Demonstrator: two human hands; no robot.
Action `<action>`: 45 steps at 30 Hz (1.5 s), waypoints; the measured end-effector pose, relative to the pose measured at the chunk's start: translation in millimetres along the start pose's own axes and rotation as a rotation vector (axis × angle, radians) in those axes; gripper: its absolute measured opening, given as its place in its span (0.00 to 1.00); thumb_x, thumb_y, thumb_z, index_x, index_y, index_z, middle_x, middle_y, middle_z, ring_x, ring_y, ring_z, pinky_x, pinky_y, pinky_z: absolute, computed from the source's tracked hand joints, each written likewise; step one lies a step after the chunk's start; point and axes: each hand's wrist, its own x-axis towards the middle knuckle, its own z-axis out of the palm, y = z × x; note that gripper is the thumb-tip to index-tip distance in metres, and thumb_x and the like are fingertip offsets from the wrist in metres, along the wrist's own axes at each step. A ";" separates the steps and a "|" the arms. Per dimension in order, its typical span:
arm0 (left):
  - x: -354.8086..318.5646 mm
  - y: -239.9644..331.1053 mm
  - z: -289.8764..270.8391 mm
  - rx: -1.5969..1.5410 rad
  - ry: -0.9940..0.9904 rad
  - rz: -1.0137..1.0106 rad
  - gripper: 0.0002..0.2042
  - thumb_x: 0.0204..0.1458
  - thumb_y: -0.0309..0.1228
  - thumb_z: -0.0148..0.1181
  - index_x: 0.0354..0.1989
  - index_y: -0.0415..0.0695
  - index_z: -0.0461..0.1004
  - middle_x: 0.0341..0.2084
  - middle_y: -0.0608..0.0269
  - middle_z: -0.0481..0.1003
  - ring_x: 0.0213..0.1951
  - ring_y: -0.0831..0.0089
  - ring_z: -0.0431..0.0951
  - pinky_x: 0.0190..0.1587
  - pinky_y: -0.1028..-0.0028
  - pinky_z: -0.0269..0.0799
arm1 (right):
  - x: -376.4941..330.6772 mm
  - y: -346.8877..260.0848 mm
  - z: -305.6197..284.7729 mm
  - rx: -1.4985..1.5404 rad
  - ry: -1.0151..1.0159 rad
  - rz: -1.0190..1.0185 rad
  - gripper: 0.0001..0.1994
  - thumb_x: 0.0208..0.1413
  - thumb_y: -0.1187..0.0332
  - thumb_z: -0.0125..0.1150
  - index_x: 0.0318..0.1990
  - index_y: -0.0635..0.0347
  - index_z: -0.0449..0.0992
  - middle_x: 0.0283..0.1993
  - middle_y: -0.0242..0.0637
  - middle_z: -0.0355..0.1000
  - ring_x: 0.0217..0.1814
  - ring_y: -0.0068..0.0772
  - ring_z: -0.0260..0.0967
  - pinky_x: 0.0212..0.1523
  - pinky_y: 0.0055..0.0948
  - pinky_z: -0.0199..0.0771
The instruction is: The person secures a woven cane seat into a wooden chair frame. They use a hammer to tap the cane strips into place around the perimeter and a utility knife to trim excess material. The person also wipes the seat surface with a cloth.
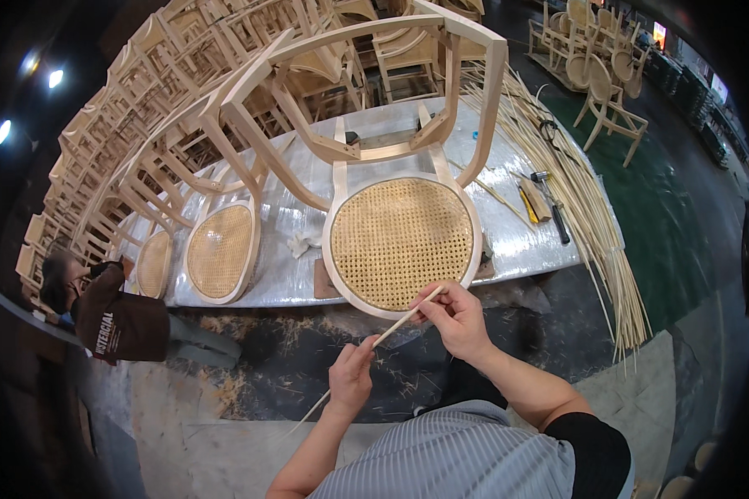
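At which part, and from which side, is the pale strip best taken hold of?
Probably pinch the pale strip on its straight stretch between the left hand and right hand, coming from above: it is thin, and this slanting stretch lies uncovered.

Room to pass lies between the cane seat (402,237) and black-handled tool (561,224), crossed by a loose strip (498,198).

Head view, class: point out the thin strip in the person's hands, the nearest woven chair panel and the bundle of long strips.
Thin strip (394,327): head view, its bare upper stretch.
Woven chair panel (402,237): head view, centre of the weave.
Bundle of long strips (585,200): head view, about midway along.
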 end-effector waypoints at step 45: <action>196.6 -74.6 32.1 0.292 0.009 -0.214 0.20 0.66 0.18 0.51 0.65 0.39 0.77 0.35 0.52 0.75 0.38 0.59 0.77 0.45 0.66 0.74 | 207.6 61.5 -426.8 -1.483 0.488 0.466 0.24 0.56 0.62 0.72 0.58 0.64 0.78 0.52 0.58 0.79 0.57 0.62 0.76 0.61 0.52 0.75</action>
